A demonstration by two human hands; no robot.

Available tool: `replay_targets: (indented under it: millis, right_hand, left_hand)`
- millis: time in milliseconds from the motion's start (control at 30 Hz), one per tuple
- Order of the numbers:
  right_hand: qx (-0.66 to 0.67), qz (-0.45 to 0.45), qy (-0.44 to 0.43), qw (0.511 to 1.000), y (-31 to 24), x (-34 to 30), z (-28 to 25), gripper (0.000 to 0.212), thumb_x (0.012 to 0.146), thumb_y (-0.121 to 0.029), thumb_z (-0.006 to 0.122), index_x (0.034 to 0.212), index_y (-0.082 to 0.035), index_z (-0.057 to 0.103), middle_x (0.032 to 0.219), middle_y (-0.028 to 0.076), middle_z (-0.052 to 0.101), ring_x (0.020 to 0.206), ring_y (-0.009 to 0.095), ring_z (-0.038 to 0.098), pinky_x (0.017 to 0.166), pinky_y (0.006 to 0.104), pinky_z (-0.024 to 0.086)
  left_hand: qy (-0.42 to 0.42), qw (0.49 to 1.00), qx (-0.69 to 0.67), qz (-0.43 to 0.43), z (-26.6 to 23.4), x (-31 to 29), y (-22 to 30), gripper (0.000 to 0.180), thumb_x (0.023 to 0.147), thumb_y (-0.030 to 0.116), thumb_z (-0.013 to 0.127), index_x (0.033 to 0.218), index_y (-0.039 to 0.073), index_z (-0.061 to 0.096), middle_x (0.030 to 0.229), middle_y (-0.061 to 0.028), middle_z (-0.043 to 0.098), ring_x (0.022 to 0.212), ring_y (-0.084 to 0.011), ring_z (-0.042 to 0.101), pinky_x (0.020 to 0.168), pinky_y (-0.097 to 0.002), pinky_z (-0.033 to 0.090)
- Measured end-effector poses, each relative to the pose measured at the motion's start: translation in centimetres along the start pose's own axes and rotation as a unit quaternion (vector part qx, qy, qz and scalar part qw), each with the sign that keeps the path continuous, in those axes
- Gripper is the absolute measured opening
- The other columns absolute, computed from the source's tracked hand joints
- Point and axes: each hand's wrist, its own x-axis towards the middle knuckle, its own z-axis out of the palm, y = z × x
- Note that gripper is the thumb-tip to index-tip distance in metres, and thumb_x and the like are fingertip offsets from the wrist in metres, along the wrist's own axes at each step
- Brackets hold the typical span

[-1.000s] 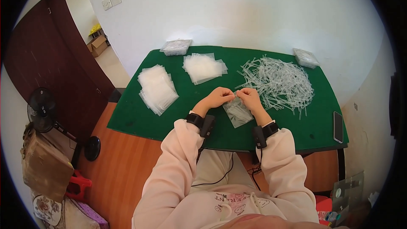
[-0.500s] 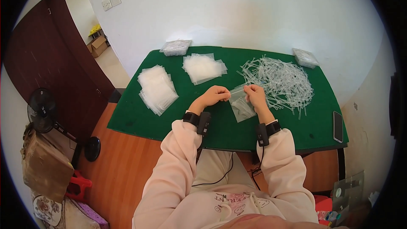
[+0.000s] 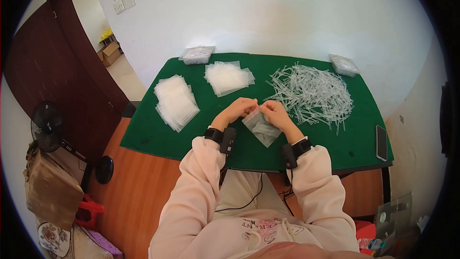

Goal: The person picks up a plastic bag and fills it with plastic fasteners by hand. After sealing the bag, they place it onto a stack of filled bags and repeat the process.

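A small clear zip bag (image 3: 262, 131) hangs tilted between my hands over the green table, with thin clear pieces visible inside it. My left hand (image 3: 242, 108) pinches its top edge at the left corner. Close beside it, my right hand (image 3: 277, 113) is closed on the same top edge, fingertips near those of the left. Beyond my right hand lies a wide heap of thin clear plastic sticks (image 3: 314, 93). To the left are two piles of flat clear bags, a nearer pile (image 3: 176, 103) and a farther pile (image 3: 228, 78).
Filled clear packs stand at the far edge of the green table (image 3: 220, 151), one pack (image 3: 197, 54) at left and another pack (image 3: 344, 65) at right. A phone (image 3: 381, 143) lies near the right edge. A black fan (image 3: 48, 124) stands on the floor at left.
The bag has moved left and a little nearer, and it has turned. My right hand has shifted left along with it, so my hands are now close together.
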Motion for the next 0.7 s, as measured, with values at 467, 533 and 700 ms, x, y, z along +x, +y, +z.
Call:
replay_targets:
  millis: [467, 533, 700]
  right_hand:
    - [-0.067, -0.011, 0.036, 0.997, 1.1, 0.9, -2.4, 0.02, 0.082, -0.02, 0.057, 0.076, -0.001, 0.056, 0.058, -0.002, 0.05, 0.047, 0.006, 0.041, 0.044, 0.0213, 0.033]
    - [-0.033, -0.004, 0.132, 0.991, 0.9, 1.1, -2.7, 0.021, 0.083, -0.021, 0.056, 0.077, -0.001, 0.055, 0.058, -0.001, 0.05, 0.047, 0.007, 0.041, 0.044, 0.0231, 0.033]
    - [-0.026, -0.06, 0.222, 0.973, 1.0, 0.9, -1.6, 0.02, 0.087, -0.02, 0.051, 0.075, -0.004, 0.051, 0.059, -0.002, 0.046, 0.047, 0.007, 0.038, 0.045, 0.0233, 0.031]
  left_hand:
    - [0.088, 0.99, 0.048, 0.099, -0.5, 0.6, -0.2, 0.017, 0.082, 0.017, 0.06, 0.074, 0.002, 0.058, 0.062, 0.0013, 0.055, 0.051, -0.0043, 0.047, 0.047, -0.0187, 0.035]
    - [0.092, 0.988, 0.066, 0.105, -0.5, 0.7, -0.3, 0.016, 0.082, 0.017, 0.059, 0.075, 0.002, 0.058, 0.062, 0.001, 0.056, 0.052, -0.0045, 0.048, 0.047, -0.0186, 0.036]
    - [0.074, 0.987, 0.07, 0.126, -0.5, 0.8, -0.6, 0.016, 0.082, 0.016, 0.059, 0.075, 0.002, 0.059, 0.063, 0.0005, 0.057, 0.053, -0.0049, 0.049, 0.049, -0.0185, 0.037]
